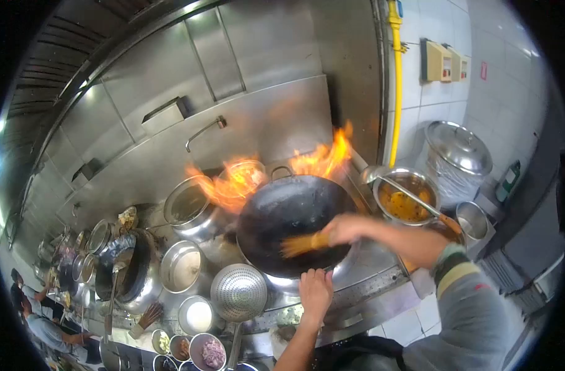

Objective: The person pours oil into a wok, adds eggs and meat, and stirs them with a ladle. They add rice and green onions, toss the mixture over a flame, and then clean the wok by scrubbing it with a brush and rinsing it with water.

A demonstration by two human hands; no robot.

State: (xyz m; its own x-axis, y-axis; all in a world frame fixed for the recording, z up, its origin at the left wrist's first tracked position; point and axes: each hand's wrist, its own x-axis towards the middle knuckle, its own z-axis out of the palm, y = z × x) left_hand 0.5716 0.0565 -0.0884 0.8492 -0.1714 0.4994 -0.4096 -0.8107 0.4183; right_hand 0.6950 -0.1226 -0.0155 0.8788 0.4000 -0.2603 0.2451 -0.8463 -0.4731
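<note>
A large black wok point(282, 207) sits tilted over the burner, with orange flames point(326, 154) rising behind it. My right hand point(344, 230) is closed around a bamboo wok brush point(304, 244), its bristles inside the wok; both are a little blurred. At the near rim, my left hand point(316, 292) has its fingers curled over the wok's edge; the part it grips is mostly hidden under it. Left of that hand lies a round perforated strainer point(239, 290).
A ladle point(412, 195) lies across a bowl of orange liquid point(400, 207) at right. Metal pots point(182, 267) and small ingredient bowls point(208, 352) stand at left, near another person's hand point(150, 315). A faucet point(205, 131) juts from the back wall.
</note>
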